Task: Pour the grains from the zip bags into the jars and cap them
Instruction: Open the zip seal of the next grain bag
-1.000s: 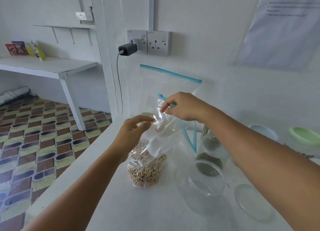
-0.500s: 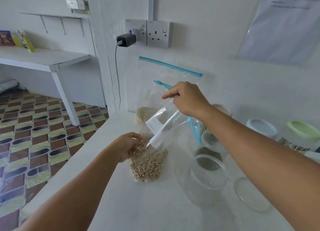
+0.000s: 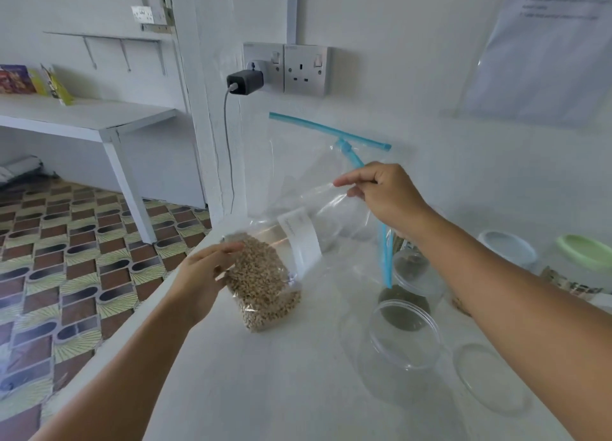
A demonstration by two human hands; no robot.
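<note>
Clear plastic zip bag [image 3: 318, 215] of grains [image 3: 261, 288]: your right hand [image 3: 384, 195] pinches its top; left hand [image 3: 202, 275], fingers straight, touches the grains left of the empty jar [image 3: 402, 348].

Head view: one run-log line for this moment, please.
stage: pre-pour | right hand: pinching zip bag top | left hand: against grain end | empty jar: uncapped | lid: on counter

Print on the wall sheet [image 3: 543, 43] and the zip bag's white label [image 3: 299, 238] is too blurred to read.
</note>
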